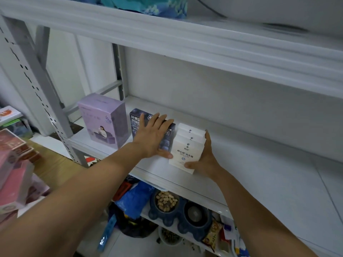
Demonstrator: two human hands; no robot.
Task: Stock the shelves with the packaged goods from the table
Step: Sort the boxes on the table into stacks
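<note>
On the white middle shelf stand a tall lilac box, a dark blue box and a row of several white boxes. My left hand lies flat with straight fingers over the front of the dark blue box, its thumb touching the left edge of the white row. My right hand presses against the right side of the white boxes, fingers straight along them, thumb on the front box.
Pink and red boxes are stacked on the wooden table at the left. The lower shelf holds a blue pet bowl with kibble, a blue bag and snack packets. The shelf's grey perforated upright stands at left.
</note>
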